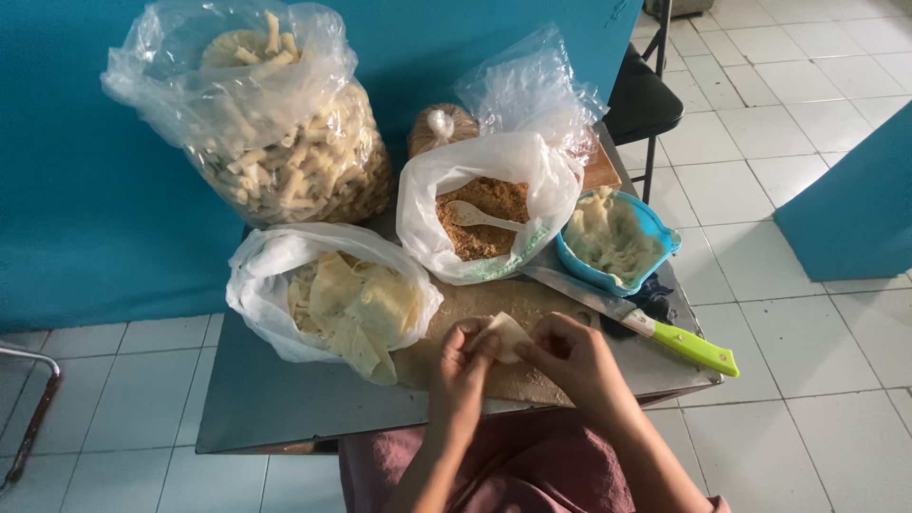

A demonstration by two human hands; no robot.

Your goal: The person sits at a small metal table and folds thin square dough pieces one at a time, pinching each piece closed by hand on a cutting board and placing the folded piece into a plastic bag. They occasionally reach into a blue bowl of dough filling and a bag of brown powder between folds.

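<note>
Both hands meet over a wooden board [513, 304] at the near edge of a small grey table [275, 399]. My left hand [463, 366] and my right hand [568, 356] together pinch a pale folded wrapper [508, 334] between their fingertips. Left of the hands, a white plastic bag [261, 285] holds several thin pale wrapper sheets [366, 304]. Behind the board, an open white bag holds brown crumbs [489, 204] with a pale spoon [475, 217] lying in it. A blue bowl [665, 237] of pale mash stands to the right.
A knife with a lime-green handle [698, 350] lies at the table's right side, blade toward the crumb bag. A large clear bag of pale rolled sticks [285, 152] stands at the back left against a teal wall. A dark chair [641, 95] is behind the table.
</note>
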